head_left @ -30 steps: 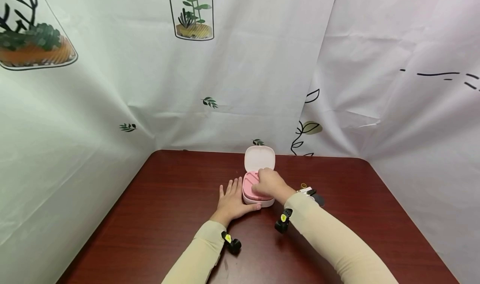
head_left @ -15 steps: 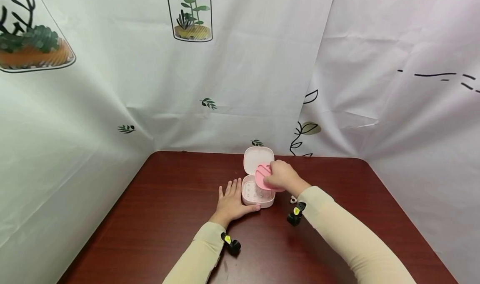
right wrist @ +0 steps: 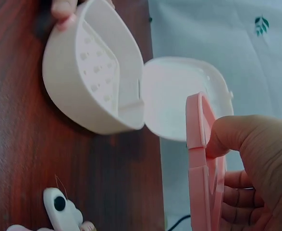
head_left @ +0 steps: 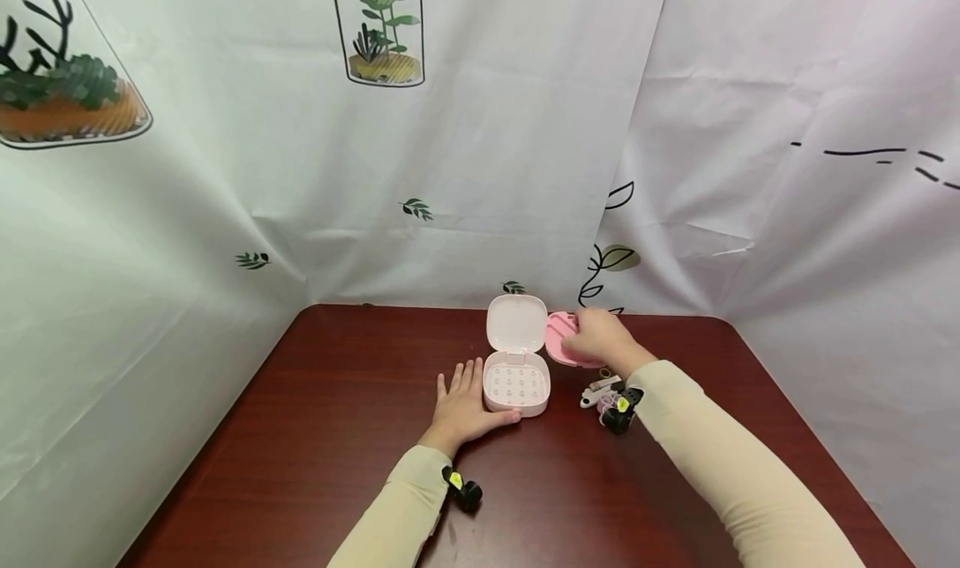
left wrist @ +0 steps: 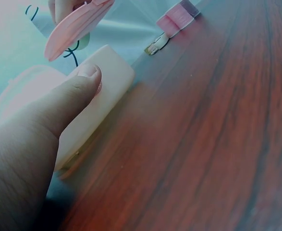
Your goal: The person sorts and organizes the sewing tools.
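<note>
A small pale pink box (head_left: 517, 406) stands on the table with its hinged lid (head_left: 517, 321) tilted up at the back. Dimples mark its inner floor, and nothing lies on it. My left hand (head_left: 461, 410) is spread flat at the box's left side, fingers straight, thumb (left wrist: 76, 94) against the front wall. To the right of the lid, my right hand (head_left: 606, 339) pinches a darker pink tray insert (head_left: 557, 339) by its edge, held above the table. Grooves run across its face. The right wrist view shows the insert (right wrist: 198, 163) edge-on, the thumb pressed to one face.
Right of the box lies a cluster of small things: a white piece with a black dot (right wrist: 59, 204), a purplish coil (head_left: 606, 403) and a yellowish ring (head_left: 605, 372). The wrist camera partly covers them. A printed white cloth (head_left: 450, 243) hangs behind the dark red table (head_left: 360, 451).
My right hand has lifted the pink insert out of the box and carried it to the right, baring the dimpled floor. The left hand has stayed at the box.
</note>
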